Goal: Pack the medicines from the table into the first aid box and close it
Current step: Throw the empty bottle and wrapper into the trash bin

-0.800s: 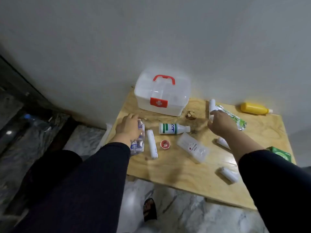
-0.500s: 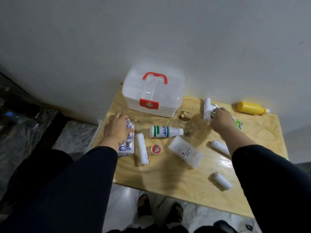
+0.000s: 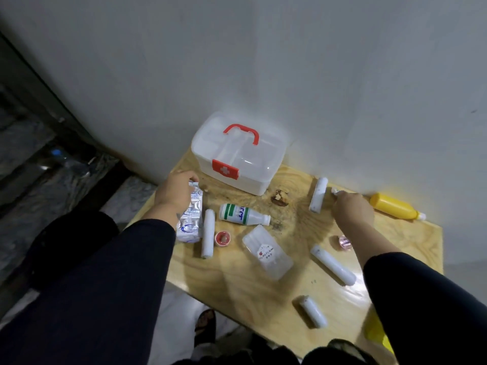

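Counter (image 3: 266,309): wooden, against wall, medicines scattered over it. First aid box (image 3: 238,160) at back, lid shut, red latch toward me; nothing packed yet, I judge. My left hand (image 3: 175,193) rests on blister packs (image 3: 190,218) at left edge, fingers curled over top end; firm hold or not, cannot tell. My right hand (image 3: 353,210) closed on small packet near wall, between white roll (image 3: 318,194) and yellow bottle (image 3: 395,206). Green-label bottle (image 3: 243,214) lies mid-counter. Step: gathering items. Next: free one hand, open latch, lift lid.
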{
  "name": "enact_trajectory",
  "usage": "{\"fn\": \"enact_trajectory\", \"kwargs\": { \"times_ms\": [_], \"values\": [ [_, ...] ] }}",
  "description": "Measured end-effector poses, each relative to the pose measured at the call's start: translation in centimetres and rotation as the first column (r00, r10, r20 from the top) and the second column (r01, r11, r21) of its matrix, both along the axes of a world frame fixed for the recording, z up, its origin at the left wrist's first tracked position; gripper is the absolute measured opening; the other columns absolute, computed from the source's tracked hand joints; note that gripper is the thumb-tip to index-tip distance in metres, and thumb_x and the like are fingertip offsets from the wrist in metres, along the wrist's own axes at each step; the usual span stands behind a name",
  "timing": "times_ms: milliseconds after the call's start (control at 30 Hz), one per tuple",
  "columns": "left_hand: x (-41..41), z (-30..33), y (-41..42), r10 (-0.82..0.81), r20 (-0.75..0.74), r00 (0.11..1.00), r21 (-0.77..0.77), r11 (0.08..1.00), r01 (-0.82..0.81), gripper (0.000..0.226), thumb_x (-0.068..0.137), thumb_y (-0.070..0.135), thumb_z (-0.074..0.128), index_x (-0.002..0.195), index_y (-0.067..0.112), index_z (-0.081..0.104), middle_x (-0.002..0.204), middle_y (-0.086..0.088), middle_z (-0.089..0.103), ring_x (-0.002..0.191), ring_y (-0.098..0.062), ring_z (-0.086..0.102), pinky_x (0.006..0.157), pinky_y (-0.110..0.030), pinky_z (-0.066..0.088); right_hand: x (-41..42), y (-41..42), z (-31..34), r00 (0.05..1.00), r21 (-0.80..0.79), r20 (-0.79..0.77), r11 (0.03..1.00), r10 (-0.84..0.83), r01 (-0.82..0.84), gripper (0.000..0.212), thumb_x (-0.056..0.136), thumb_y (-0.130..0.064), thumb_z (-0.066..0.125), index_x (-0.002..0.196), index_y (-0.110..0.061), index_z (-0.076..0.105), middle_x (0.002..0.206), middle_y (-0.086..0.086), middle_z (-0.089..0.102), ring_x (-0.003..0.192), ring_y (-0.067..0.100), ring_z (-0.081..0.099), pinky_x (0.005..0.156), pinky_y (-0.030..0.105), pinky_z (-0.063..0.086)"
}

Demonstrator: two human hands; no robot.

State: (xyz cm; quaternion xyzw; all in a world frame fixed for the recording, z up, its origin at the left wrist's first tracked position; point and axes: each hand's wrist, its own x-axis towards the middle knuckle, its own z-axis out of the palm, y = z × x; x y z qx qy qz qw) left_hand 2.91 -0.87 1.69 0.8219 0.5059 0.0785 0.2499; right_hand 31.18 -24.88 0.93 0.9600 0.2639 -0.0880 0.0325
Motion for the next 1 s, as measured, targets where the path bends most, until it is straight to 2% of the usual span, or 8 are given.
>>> {"fn": "enact_trajectory", "kwargs": {
  "times_ms": [167, 300, 467, 600, 767, 833, 933, 1000],
  "values": [
    [-0.2, 3.3, -2.5, 0.103, -0.067, 0.992, 0.125, 0.988, -0.095, 0.033, 0.092, 0.0, 0.038, 0.103, 0.025, 0.057, 0.1, -0.008, 0.059, 0.083, -0.033, 0.056, 0.069, -0.034, 0.045, 0.7, -0.9, 3.6, 0.989, 0.116, 0.111, 0.987, 0.101, -0.114, 0.039, 0.087, 0.001, 0.041, 0.122, -0.013, 0.05, 0.103, 0.017, 0.068, 0.093, 0.036, 0.065, 0.067, 0.033, 0.045],
    [-1.1, 5.0, -3.8, 0.128, 0.031, 0.991, 0.184, 0.974, -0.132, 0.037, 0.085, -0.007, 0.042, 0.083, 0.018, 0.07, 0.105, -0.008, 0.063, 0.093, -0.034, 0.059, 0.074, -0.036, 0.047, -0.2, 0.1, 6.9, 0.981, 0.371, 0.049, 0.908, 0.187, -0.192, 0.028, 0.094, -0.01, 0.04, 0.119, -0.023, 0.041, 0.103, 0.021, 0.065, 0.075, 0.034, 0.055, 0.064, 0.034, 0.041],
    [-3.1, 7.1, -4.5, 0.191, 0.273, 0.943, 0.182, 0.952, -0.245, 0.034, 0.089, -0.009, 0.047, 0.098, 0.005, 0.076, 0.111, -0.015, 0.064, 0.101, -0.035, 0.062, 0.087, -0.032, 0.046, -3.4, 4.2, 11.2, 0.906, 0.654, -0.2, 0.739, 0.372, -0.16, 0.031, 0.091, -0.008, 0.046, 0.108, -0.016, 0.07, 0.123, 0.011, 0.066, 0.11, 0.031, 0.061, 0.081, 0.026, 0.042],
    [-5.7, 9.6, -5.6, 0.256, 0.407, 0.877, 0.147, 0.929, -0.339, 0.031, 0.08, -0.003, 0.066, 0.109, 0.006, 0.074, 0.114, -0.015, 0.063, 0.103, -0.031, 0.061, 0.084, -0.022, 0.038, -7.8, 8.0, 13.7, 0.812, 0.742, -0.225, 0.634, 0.538, -0.215, 0.028, 0.091, -0.013, 0.053, 0.113, -0.018, 0.07, 0.119, 0.006, 0.069, 0.106, 0.027, 0.065, 0.083, 0.024, 0.045],
    [-10.9, 11.5, -6.4, 0.344, 0.538, 0.77, 0.108, 0.878, -0.467, 0.039, 0.076, -0.003, 0.071, 0.113, 0.01, 0.072, 0.118, -0.011, 0.063, 0.109, -0.026, 0.061, 0.085, -0.019, 0.038, -14.8, 11.3, 16.1, 0.636, 0.81, -0.298, 0.541, 0.712, -0.226, 0.043, 0.08, 0.003, 0.062, 0.117, -0.018, 0.067, 0.112, 0.002, 0.067, 0.074, 0.014, 0.056, 0.083, 0.03, 0.053],
    [-13.2, 12.0, -6.4, 0.363, 0.56, 0.745, 0.106, 0.86, -0.499, 0.039, 0.076, -0.004, 0.07, 0.113, 0.009, 0.072, 0.118, -0.012, 0.063, 0.109, -0.025, 0.06, 0.082, -0.015, 0.037, -17.7, 12.7, 16.3, 0.566, 0.825, -0.314, 0.514, 0.762, -0.235, 0.045, 0.078, 0.004, 0.064, 0.117, -0.018, 0.067, 0.117, 0.003, 0.066, 0.074, 0.011, 0.056, 0.075, 0.022, 0.054],
    [-16.9, 12.4, -6.1, 0.397, 0.587, 0.705, 0.097, 0.83, -0.549, 0.039, 0.076, -0.008, 0.069, 0.112, 0.008, 0.073, 0.118, -0.011, 0.064, 0.106, -0.02, 0.059, 0.071, 0.002, 0.033, -22.1, 15.0, 16.3, 0.49, 0.831, -0.353, 0.508, 0.797, -0.227, 0.046, 0.076, 0.003, 0.067, 0.116, -0.02, 0.068, 0.116, 0.004, 0.066, 0.079, 0.011, 0.058, 0.087, 0.031, 0.056],
    [-19.7, 12.3, -5.6, 0.419, 0.592, 0.688, 0.093, 0.813, -0.574, 0.039, 0.075, -0.009, 0.069, 0.111, 0.008, 0.073, 0.117, -0.011, 0.065, 0.105, -0.021, 0.06, 0.069, 0.006, 0.032, -25.3, 16.4, 16.3, 0.44, 0.837, -0.368, 0.498, 0.819, -0.227, 0.047, 0.076, 0.004, 0.068, 0.117, -0.018, 0.067, 0.111, 0.004, 0.066, 0.076, 0.009, 0.059, 0.084, 0.027, 0.056]
  ]
}}
